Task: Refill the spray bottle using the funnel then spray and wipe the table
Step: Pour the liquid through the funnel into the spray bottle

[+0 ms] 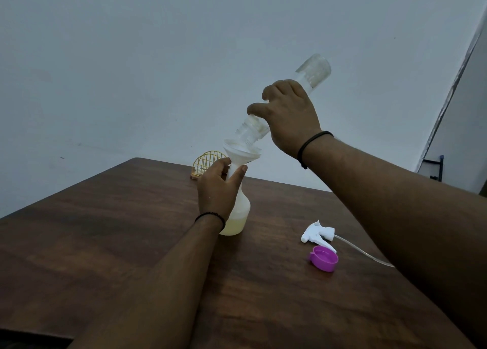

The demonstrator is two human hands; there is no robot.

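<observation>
Both forearms entered from the lower edge of the frame and converged on the work at centre. At centre frame, the translucent white plastic spray bottle stood upright on the dark brown wooden table, with pale yellow liquid filling only its lowest part. A white plastic funnel sat in its neck. The left hand gripped the bottle neck just under the funnel, fingers and thumb curled round it.

The clear plastic refill bottle was held steeply inverted, its long axis running from upper right of the frame down to the left, its mouth inside the funnel bowl. The right hand was clasped round its middle from above. The refill bottle appeared nearly drained; whether liquid was flowing could not be told.

In my judgement the next move turns on lifting the refill bottle back along that same slanted axis, up and to the right, while the left hand keeps funnel and bottle steady.

At lower right of centre lay the white trigger spray head with its clear dip tube, touching or just beside a purple plastic cap. A yellow wire holder stood at the far table edge.
</observation>
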